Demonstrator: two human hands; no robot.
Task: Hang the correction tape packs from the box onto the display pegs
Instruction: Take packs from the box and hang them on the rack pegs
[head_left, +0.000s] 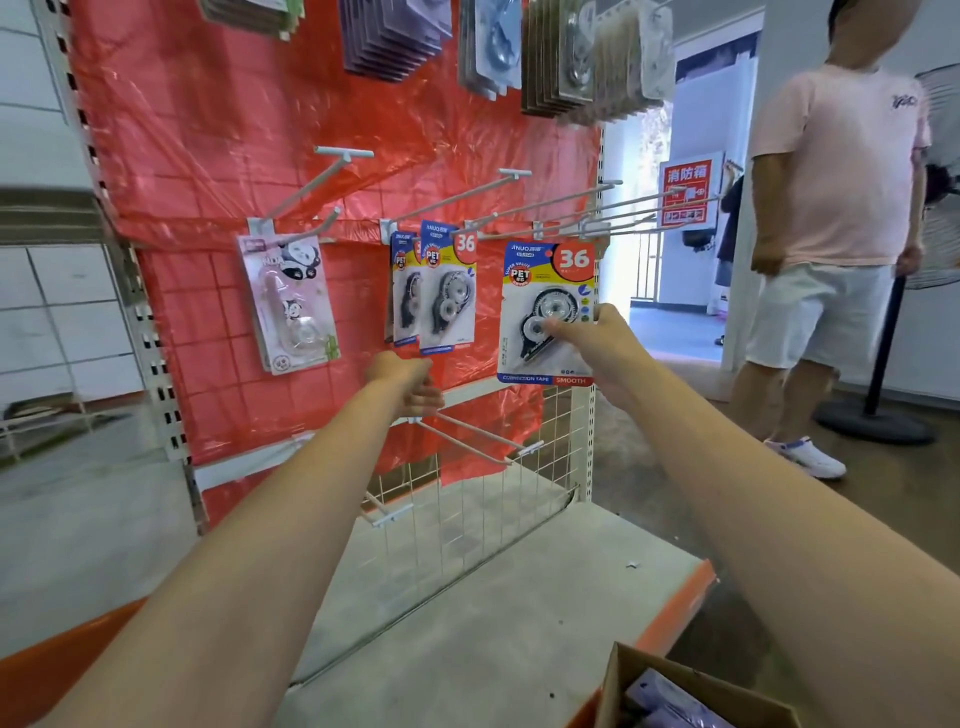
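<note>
Right hand (597, 343) pinching correction tape pack (545, 312), apparently at peg

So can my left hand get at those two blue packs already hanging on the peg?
Probably yes: the left hand sits just below the two hanging packs, with nothing between them.

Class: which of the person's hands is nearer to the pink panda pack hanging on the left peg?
Left. The left hand sits below and to the right of the pink panda pack; the right hand is farther right, holding a blue correction tape pack.
</note>
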